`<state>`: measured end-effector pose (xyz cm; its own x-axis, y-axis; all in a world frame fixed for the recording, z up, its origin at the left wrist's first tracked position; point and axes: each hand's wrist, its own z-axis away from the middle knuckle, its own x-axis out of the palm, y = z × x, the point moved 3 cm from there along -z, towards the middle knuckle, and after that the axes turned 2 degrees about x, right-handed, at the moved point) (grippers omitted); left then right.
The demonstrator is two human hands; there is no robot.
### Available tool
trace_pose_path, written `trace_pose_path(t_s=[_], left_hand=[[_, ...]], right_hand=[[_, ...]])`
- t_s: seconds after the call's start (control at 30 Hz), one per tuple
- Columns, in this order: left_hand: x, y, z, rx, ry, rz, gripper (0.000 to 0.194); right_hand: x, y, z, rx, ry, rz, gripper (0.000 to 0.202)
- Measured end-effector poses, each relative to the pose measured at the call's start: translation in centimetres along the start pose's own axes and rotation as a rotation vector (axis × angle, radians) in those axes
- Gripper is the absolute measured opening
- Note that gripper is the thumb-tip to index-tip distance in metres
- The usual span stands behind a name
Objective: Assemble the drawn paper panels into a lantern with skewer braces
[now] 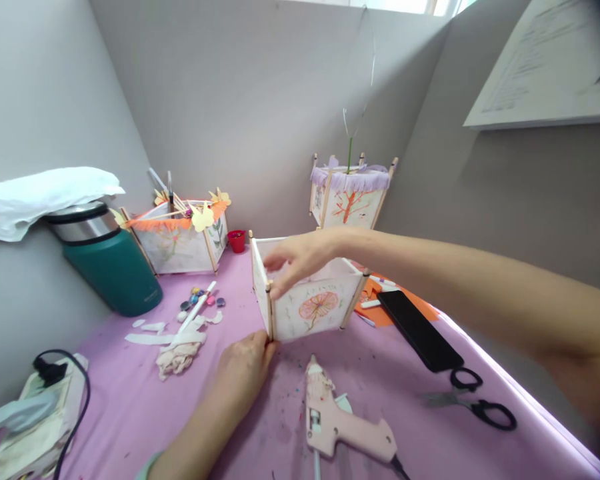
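Note:
A white paper box [325, 307] with wooden corner posts and an orange flower drawn on its front panel stands upright on the purple table. My left hand [245, 363] is closed at the foot of its front-left post, fingertips against the post. From the right, my right hand [300, 259] reaches over the box, its fingers bent over the left side and the thumb close to the top of the same post. Part of that hand's fingers lies behind the rim. A pink glue gun [343, 423] rests on the table in front of the box.
Black scissors [473, 400] and a black phone [420, 330] lie at the right, near orange paper [423, 303]. A teal bottle [115, 267], paper scraps [180, 350] and an orange-fringed box [175, 250] are at the left. A purple-fringed box [353, 200] stands behind.

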<state>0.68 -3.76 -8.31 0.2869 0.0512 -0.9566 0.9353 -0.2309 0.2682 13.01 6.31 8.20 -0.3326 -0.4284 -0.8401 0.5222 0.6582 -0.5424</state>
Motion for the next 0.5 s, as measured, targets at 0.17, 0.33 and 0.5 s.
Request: trace_pose_path(t_s=[0.17,0.33,0.5], left_hand=[[-0.1,-0.2,0.8,0.123,0.171,-0.1,0.03],[-3.7,3.6,2.2,0.41,0.62,-0.149,0.03],[-7.8,9.3,0.4,0.654,0.67,-0.054,0.021]], right_hand=[[-1.6,1.0,8.1,-0.032,0.654,-0.028,0.031],[4.2,8.1,14.4,0.28,1.219,-0.265,0.036],[10.1,11.9,14.5,0.288,0.748,-0.351,0.036]])
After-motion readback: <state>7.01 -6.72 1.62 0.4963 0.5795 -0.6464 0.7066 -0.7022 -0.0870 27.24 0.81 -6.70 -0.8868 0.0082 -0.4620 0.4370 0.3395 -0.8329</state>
